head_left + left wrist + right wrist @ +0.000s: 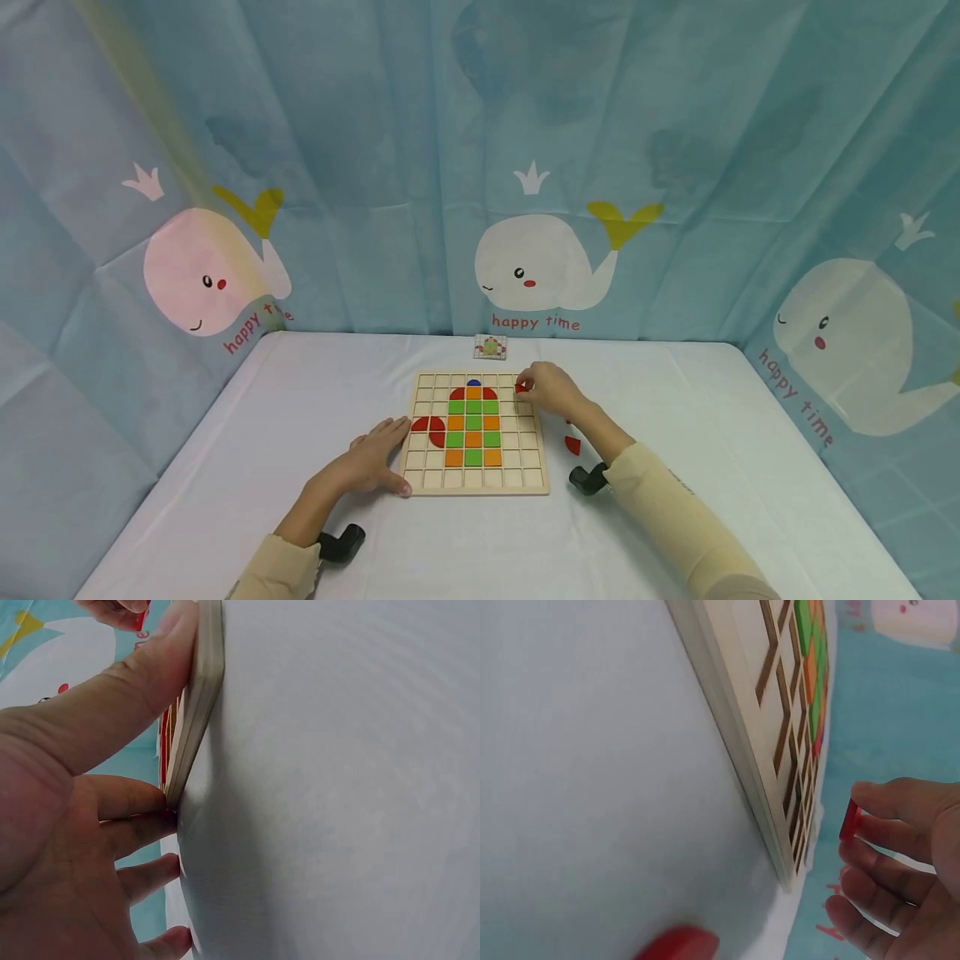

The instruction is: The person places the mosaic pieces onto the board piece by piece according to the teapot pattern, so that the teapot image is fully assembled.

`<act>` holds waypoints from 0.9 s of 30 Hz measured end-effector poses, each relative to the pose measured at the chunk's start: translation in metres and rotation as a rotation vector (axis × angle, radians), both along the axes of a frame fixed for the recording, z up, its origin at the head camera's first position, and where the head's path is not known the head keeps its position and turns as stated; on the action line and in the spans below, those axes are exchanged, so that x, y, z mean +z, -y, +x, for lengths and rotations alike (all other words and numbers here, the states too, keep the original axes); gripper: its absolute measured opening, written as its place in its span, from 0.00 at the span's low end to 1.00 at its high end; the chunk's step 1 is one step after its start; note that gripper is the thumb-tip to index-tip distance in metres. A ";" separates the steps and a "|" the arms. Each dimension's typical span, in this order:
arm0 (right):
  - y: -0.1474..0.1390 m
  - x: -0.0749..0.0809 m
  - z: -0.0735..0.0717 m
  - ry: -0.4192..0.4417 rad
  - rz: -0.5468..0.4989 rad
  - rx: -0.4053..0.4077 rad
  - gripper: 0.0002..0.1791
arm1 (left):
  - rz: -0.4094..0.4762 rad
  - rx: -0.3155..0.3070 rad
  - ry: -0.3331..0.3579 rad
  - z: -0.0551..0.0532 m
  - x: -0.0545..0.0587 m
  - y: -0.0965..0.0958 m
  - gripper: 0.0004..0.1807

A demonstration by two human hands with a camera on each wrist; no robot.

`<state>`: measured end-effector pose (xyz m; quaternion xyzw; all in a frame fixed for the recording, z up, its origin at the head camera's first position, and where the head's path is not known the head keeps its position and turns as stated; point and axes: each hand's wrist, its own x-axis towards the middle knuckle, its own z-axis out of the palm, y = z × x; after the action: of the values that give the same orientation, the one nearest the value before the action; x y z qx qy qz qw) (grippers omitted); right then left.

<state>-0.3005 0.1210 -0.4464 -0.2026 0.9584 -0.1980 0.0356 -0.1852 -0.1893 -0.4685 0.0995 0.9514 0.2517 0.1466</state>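
Note:
A wooden grid board [525, 477] lies on the white table, with green and orange squares, red quarter-circle pieces [437, 423] and a blue piece [474, 383] in its cells. My left hand [369, 458] rests at the board's left side, its thumb [142, 682] against the near left corner and its fingers fairly straight along the edge. Over the far right cells, my right hand [553, 390] pinches a small red piece [849, 820] between thumb and fingertips. The piece is above the board's surface in the right wrist view.
A loose red quarter-circle piece [573, 445] lies right of the board, below my right forearm; another is mostly hidden there. A small pattern card [491, 347] lies behind the board. Black wrist mounts [342, 544] stick out from both wrists. A blue whale-print curtain [390, 208] surrounds the table.

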 end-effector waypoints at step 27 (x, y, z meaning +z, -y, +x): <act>0.029 -0.007 0.010 0.042 0.105 0.076 0.12 | -0.015 0.023 -0.002 -0.002 -0.005 0.000 0.60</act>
<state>-0.2905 0.0922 -0.4536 -0.2323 0.9581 -0.1503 0.0736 -0.1869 -0.1896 -0.4737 0.0878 0.9545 0.2462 0.1437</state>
